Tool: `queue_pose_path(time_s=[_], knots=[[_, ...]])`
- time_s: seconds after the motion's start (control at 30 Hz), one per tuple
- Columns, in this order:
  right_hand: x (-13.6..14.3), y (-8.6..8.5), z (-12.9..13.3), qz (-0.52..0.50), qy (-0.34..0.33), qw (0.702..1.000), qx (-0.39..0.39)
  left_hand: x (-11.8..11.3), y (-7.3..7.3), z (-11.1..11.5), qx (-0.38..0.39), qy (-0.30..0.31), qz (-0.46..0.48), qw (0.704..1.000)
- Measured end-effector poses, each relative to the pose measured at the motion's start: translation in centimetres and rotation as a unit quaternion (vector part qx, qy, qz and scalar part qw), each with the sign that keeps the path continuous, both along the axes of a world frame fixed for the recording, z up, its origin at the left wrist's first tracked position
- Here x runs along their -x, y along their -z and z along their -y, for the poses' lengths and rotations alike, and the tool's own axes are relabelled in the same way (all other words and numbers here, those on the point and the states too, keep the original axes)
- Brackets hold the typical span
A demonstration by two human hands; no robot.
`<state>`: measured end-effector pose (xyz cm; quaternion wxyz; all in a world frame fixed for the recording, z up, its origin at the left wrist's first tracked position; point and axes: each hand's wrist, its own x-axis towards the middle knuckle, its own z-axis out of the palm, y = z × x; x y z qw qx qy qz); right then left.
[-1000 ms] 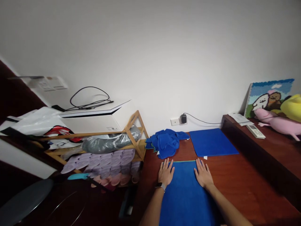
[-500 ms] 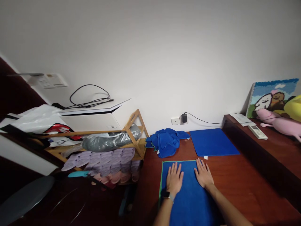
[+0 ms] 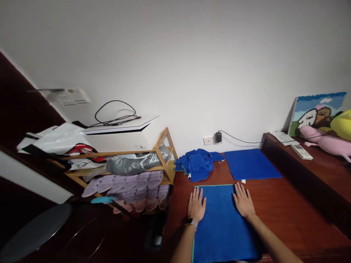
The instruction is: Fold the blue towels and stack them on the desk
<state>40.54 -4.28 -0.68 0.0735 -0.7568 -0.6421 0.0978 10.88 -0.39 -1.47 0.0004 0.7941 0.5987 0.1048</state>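
Observation:
A blue cloth with green edging [image 3: 221, 223] lies spread on the reddish-brown table [image 3: 296, 215]. My left hand [image 3: 196, 206], with a watch at the wrist, rests flat on its upper left edge, fingers slightly apart. On the upper right edge lies my right hand [image 3: 244, 201], palm down and fingers spread. Behind it is a flat blue cloth [image 3: 252, 164] with a small white tag. A crumpled pile of blue cloth [image 3: 197, 164] sits at the back left of the table.
Left of the table stands a wooden rack [image 3: 167, 157] with slippers [image 3: 137, 182] and a white box [image 3: 120, 140]. A raised surface at right bears a remote [image 3: 301, 151] and a pink plush toy [image 3: 326, 142]. A black plug [image 3: 218, 137] is in the wall.
My left hand has shifted left across the cloth, from its inner part to its left edge. The whole view has moved slightly, and my right hand stays at the upper right edge.

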Motion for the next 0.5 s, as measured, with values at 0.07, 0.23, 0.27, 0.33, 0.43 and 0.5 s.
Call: queue_pose_path(time_s=[0.07,0.23,0.27,0.33,0.43,0.5], knots=[[-0.1,0.6,1.5,0.001,0.002,1.000,-0.010,0.1,0.1,0.0,-0.002,-0.002,0.001,1.000],[-0.2,1.5,2.9,0.008,-0.024,1.000,0.015,0.3,0.4,-0.5,-0.007,-0.001,0.002,1.000],[-0.1,1.4,2.6,0.011,-0.026,0.999,0.015,0.3,0.3,-0.8,-0.008,-0.003,0.000,1.000],[0.1,1.2,1.6,0.011,-0.027,0.999,0.015,0.4,0.2,-1.6,-0.005,-0.010,-0.006,1.000],[0.5,1.0,0.3,0.004,-0.015,1.000,0.019,0.5,-0.1,-3.1,-0.003,-0.012,-0.012,1.000],[0.6,0.9,0.0,0.001,-0.013,1.000,0.019,0.6,-0.3,-3.9,-0.004,-0.011,-0.012,1.000]])
